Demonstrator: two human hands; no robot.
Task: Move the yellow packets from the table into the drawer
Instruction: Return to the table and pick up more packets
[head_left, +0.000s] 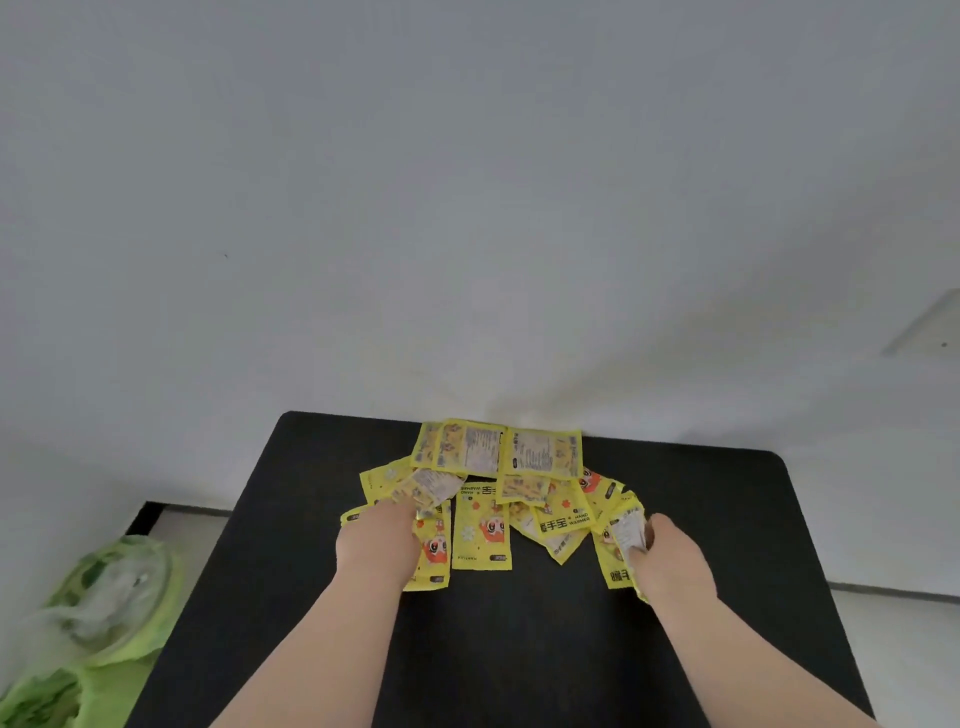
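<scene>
a heap of yellow printed foil packets (483, 519) lies at the far edge of the black bench (519, 649), against the white wall (467, 234). the right hand (670, 561) pinches one packet at the heap's right side. the left hand (376, 540) lies on its left side with the fingers buried, so its grip cannot be told. a green plastic bag (114, 597) sits off the bench's left edge.

Left hand (376, 545), right hand (670, 561) on packets (480, 525)

the packets (480, 525) lie overlapping in a heap at the middle of the tabletop's (519, 649) far edge, the rearmost two touching the wall (467, 208). the left hand (376, 545) lies on the heap's left end, the right hand (672, 561) at its right end (pinching one packet). a bag (114, 597) sits beyond the tabletop's left edge.
</scene>
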